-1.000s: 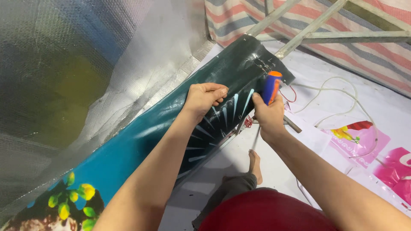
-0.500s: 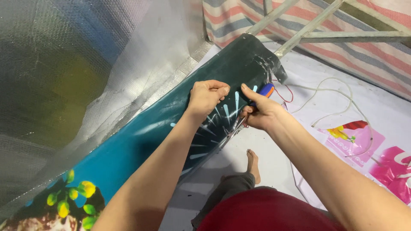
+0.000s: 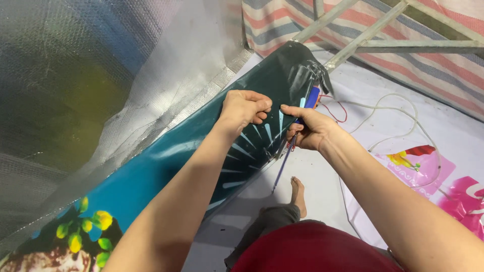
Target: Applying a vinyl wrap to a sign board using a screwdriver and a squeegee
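Our left grip (image 3: 245, 108) is closed, pinching the printed banner (image 3: 166, 161) at frame centre to steady it; our right grip (image 3: 308, 130) wraps the blue-handled screwdriver (image 3: 295, 138), shaft pointing down.

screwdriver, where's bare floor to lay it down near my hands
The pale floor between the bare foot and the white cable looks bare. It is crowded under both hands on the printed panel, and right, by the pink sheets.
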